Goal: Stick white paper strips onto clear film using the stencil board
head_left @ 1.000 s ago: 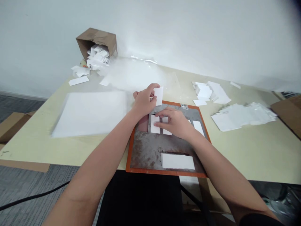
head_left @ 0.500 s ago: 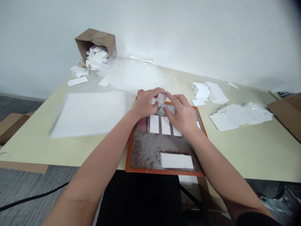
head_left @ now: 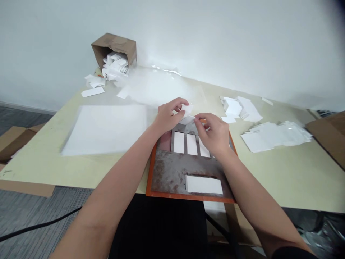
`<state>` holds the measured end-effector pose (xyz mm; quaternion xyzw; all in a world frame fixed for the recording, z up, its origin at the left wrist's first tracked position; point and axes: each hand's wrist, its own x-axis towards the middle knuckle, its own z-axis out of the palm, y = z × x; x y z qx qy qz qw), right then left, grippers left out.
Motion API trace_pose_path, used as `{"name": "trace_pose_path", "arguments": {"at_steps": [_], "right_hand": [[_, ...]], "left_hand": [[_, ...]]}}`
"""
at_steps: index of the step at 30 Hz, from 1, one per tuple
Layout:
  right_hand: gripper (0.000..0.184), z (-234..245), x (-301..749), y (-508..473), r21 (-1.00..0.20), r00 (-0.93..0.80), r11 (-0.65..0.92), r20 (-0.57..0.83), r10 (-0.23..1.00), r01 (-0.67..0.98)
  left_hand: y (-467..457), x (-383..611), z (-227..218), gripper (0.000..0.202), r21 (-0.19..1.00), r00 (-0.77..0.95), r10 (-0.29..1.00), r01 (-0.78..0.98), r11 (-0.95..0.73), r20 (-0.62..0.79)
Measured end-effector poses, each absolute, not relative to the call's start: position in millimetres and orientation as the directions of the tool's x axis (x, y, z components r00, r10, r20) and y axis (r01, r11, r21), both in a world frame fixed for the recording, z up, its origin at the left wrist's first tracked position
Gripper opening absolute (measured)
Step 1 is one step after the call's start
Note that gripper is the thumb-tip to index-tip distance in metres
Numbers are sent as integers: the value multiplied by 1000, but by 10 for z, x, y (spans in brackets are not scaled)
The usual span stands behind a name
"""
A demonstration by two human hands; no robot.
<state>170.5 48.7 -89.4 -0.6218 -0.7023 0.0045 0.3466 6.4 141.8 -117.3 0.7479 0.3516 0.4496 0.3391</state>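
Now | our right hand (head_left: 212, 132) pinches a white slip (head_left: 188, 119), no longer only reaching | our left hand (head_left: 169, 116) pinches a white card (head_left: 187, 108) | both near frame's centre, so slip seems separating from card

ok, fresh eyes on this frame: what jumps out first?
First, the orange-rimmed gray board at the near edge of the table, white cards lying in it. Over its far part, the left hand and right hand pinch thin white material between them. Then the open cardboard box at the back left, white pieces spilling out.
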Motion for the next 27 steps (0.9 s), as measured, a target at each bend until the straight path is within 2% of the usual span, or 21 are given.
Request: {"name": "trace_pose_path", "arguments": {"at_steps": [3, 5, 7, 10, 17, 27], "right_hand": [[25, -803, 1685, 460, -622, 85, 215, 415, 906, 753], [24, -726, 1629, 455, -747, 62, 167, 268, 961, 644], [23, -667, 1546, 472, -810, -45, 108, 101, 994, 576], [18, -655, 1422, 537, -825, -158, 65, -30, 987, 561], [14, -772, 1315, 636, -864, -132, -44, -127, 983, 501], [16, -815, 1265, 637, -879, -113, -82, -152, 982, 470]], "left_hand": [[1452, 76, -1204, 30, 846, 308, 862, 235, -479, 403], [1471, 68, -1215, 32, 861, 277, 877, 225, -456, 392], [1492, 54, -1222, 32, 879, 243, 894, 212, -427, 376], [1522, 36, -1232, 34, 904, 205, 918, 195, -379, 341], [1567, 41, -1265, 36, 950, 183, 944, 101, -297, 275], [1621, 16, -1235, 36, 980, 178, 965, 19, -200, 194]]}}
